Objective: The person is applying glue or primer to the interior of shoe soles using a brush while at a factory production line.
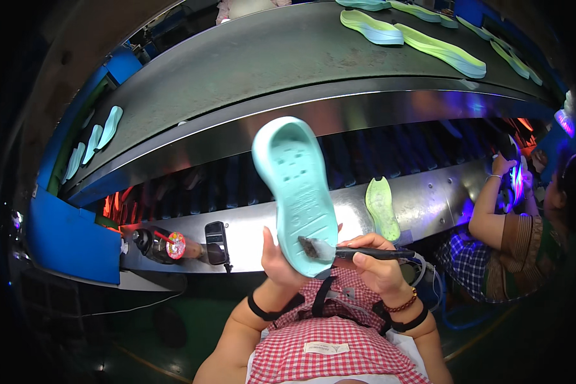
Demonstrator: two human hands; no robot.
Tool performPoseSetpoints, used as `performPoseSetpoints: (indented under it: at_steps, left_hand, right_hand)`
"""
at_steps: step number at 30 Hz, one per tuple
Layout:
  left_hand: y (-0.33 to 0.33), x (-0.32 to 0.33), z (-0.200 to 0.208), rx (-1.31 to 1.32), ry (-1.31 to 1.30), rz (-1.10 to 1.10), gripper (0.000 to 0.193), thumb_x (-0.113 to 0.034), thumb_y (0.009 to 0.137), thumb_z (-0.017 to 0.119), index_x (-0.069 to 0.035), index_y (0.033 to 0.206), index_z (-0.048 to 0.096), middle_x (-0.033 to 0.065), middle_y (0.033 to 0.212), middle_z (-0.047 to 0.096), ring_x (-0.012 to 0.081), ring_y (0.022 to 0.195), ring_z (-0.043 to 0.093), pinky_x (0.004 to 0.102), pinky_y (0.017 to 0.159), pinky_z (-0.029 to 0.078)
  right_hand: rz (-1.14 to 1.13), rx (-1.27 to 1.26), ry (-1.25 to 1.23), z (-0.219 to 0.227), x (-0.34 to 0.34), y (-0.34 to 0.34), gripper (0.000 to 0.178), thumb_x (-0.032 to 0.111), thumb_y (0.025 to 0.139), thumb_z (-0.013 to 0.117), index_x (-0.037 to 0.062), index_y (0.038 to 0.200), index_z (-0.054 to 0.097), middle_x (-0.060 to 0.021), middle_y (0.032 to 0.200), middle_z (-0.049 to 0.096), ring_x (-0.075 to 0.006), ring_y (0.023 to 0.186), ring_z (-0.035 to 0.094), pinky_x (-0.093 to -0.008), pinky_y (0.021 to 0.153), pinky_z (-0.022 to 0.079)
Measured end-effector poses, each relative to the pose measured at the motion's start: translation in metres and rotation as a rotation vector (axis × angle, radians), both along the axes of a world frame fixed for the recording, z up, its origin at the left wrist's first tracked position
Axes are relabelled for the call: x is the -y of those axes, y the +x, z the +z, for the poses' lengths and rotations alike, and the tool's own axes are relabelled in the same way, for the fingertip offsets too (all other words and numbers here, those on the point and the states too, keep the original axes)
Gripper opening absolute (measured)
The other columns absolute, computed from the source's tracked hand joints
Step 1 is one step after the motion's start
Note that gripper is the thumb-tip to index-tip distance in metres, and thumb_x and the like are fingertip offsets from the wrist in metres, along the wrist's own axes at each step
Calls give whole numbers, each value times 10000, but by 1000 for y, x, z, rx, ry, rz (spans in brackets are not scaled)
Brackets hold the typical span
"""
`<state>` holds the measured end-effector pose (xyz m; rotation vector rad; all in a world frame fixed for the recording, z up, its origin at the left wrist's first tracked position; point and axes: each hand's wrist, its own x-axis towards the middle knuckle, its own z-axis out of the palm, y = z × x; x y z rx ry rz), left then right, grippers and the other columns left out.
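Sole: pale blue-green sole (294, 185), held up in front of the counter (429, 195), its long side nearly upright and leaning a little left at the top; its hollowed face, with slots and raised lines, is toward the camera.
Left hand: the left hand (280, 261) grips the sole by its lower left edge, thumb up along the side, the other fingers mostly hidden behind.
Right hand: the right hand (377, 261) is closed round the black handle of a brush (379, 253), close to the sole's lower right edge.
Brush: lies nearly level, its bristles over the sole's lower end.
Wrists: a black band on each arm, a beaded bracelet (403, 303) on the right.
Counter: a yellow-green sole (382, 208) lies right of the held one; to the left are a phone (216, 243), a cup (175, 246) with a red straw and a dark bottle (152, 246).
Belt: the belt (237, 73) beyond carries blue soles (111, 128) at far left and yellow-and-blue soles (441, 51) at upper right.
Co-worker: at right, a co-worker (525, 246) holds an item lit purple.
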<state>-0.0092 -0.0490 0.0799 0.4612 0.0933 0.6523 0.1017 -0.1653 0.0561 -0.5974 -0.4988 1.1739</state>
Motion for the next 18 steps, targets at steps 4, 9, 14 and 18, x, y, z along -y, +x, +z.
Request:
performPoseSetpoints:
  at_steps: [4, 9, 14, 18]
  left_hand:
    - [-4, -8, -18, 8, -8, -54, 685, -529, 879, 190, -19, 1334, 237, 195, 1282, 393, 388, 1122, 441, 487, 965, 333]
    - [1, -21, -21, 105, -16, -82, 652, -484, 881, 244, -4, 1322, 258, 209, 1267, 406, 386, 1105, 458, 486, 955, 350]
    - [4, -29, -21, 13, 95, -115, 616, -432, 860, 353, 10, 1288, 312, 202, 1210, 464, 357, 1068, 497, 458, 947, 370]
    - [5, -35, -20, -104, 164, -110, 635, -461, 838, 397, 2, 1268, 345, 218, 1169, 489, 381, 1014, 524, 495, 903, 399]
  right_hand:
    - [-8, 561, -50, 15, 5, -5, 178, -37, 784, 561, -37, 962, 574, -147, 999, 598, -174, 940, 573, -280, 837, 447]
    - [-5, 748, -78, 24, -5, 6, 213, -45, 755, 594, -29, 968, 597, -124, 949, 614, -148, 845, 587, -247, 768, 463]
    - [-111, 895, -43, 37, -11, 23, 208, -40, 735, 620, -23, 942, 619, -130, 933, 629, -160, 870, 596, -263, 758, 477]
    - [42, 969, 57, 41, -10, 29, 191, -2, 711, 656, -6, 901, 632, -124, 904, 639, -196, 844, 610, -282, 763, 478]
